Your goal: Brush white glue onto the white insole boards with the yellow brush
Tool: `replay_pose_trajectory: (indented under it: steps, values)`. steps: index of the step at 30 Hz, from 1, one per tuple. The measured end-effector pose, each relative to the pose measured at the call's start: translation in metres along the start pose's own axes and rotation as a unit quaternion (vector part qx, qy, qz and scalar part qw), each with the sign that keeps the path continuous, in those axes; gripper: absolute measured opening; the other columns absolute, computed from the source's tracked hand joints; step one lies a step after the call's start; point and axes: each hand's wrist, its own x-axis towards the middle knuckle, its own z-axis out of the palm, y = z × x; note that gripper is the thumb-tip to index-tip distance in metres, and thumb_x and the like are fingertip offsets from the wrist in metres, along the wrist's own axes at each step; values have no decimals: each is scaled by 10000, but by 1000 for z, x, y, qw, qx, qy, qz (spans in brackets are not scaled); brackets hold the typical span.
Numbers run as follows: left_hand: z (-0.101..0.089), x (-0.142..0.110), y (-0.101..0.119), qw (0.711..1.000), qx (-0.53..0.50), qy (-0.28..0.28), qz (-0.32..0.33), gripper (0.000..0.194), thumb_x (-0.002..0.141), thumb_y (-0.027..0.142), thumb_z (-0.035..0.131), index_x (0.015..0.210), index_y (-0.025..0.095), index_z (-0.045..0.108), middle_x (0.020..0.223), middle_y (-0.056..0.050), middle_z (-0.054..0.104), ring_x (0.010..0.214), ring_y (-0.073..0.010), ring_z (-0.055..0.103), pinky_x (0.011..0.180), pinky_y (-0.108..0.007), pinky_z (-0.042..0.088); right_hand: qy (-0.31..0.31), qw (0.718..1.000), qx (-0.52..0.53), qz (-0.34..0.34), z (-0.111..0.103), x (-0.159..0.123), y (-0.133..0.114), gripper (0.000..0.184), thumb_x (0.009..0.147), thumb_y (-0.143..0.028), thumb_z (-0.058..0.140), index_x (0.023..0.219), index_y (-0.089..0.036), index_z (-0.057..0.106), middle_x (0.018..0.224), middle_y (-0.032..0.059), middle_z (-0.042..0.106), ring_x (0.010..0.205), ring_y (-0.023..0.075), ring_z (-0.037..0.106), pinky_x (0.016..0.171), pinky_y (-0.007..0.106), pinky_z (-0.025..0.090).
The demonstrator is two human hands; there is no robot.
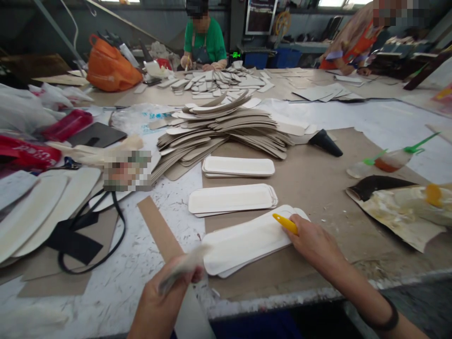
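Note:
My right hand point(314, 238) is closed around a tool with a yellow handle point(285, 223); its working end is hidden. The hand rests at the right end of the nearest stack of long white rounded panels point(247, 240), which lie slightly fanned. My left hand point(165, 287), at the left end of that stack, grips a pale flat piece point(183, 268) smeared by motion. Beyond are two more piles, a middle stack of white panels point(231, 198) and a far stack point(239, 166). A brown strip point(158, 226) lies left of them.
A large heap of curved grey-brown panels point(226, 127) stands behind the stacks. To the right are a black cone point(325, 142), squeeze bottles point(391, 160) and a glue-crusted container point(402, 212). Larger panels point(52, 212) and a black strap point(122, 226) lie left. Two people work across the table.

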Motion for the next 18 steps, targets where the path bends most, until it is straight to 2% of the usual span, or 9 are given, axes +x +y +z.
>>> replay_pose_trajectory:
  steps: [3,5,7,12,15,18]
  values:
    - [11,4,9,980,-103,81,-152,301,669,423,660,783,152,597,486,37,549,465,-114,511,477,-210,436,-2,1000,2,3,-2,-1,-1,179,846,-284,393,913,-204,540,783,85,652,755,263,637,577,303,359]
    - [18,8,13,962,-145,94,-211,416,548,419,743,802,138,572,458,61,513,421,-86,436,433,-195,361,-3,1000,3,4,-3,-1,-2,188,847,-282,390,924,-201,541,778,89,652,754,266,639,577,305,360]
    - [24,13,14,965,-133,79,-212,421,486,393,773,750,131,576,468,54,522,427,-81,423,434,-197,334,-3,1000,3,3,-4,-2,-3,194,847,-282,390,933,-200,543,779,91,652,747,262,640,573,302,359]
    - [31,20,8,973,-120,53,-191,287,455,340,775,561,169,569,513,32,538,551,-143,516,536,-237,413,2,1000,4,-2,-4,-3,-2,179,846,-275,387,917,-200,534,788,92,656,760,267,642,565,301,350]
    - [33,21,6,974,-116,51,-188,228,490,330,750,571,185,593,477,34,520,565,-171,541,544,-253,431,13,1000,4,-9,-3,-3,-1,169,843,-267,388,903,-197,529,800,93,655,782,273,641,569,302,346]
    - [34,19,8,974,-113,57,-189,223,536,328,722,670,174,632,533,21,566,616,-182,566,570,-254,442,18,1000,4,-16,-3,-4,0,154,839,-249,390,880,-194,527,792,85,651,774,262,639,564,296,340]
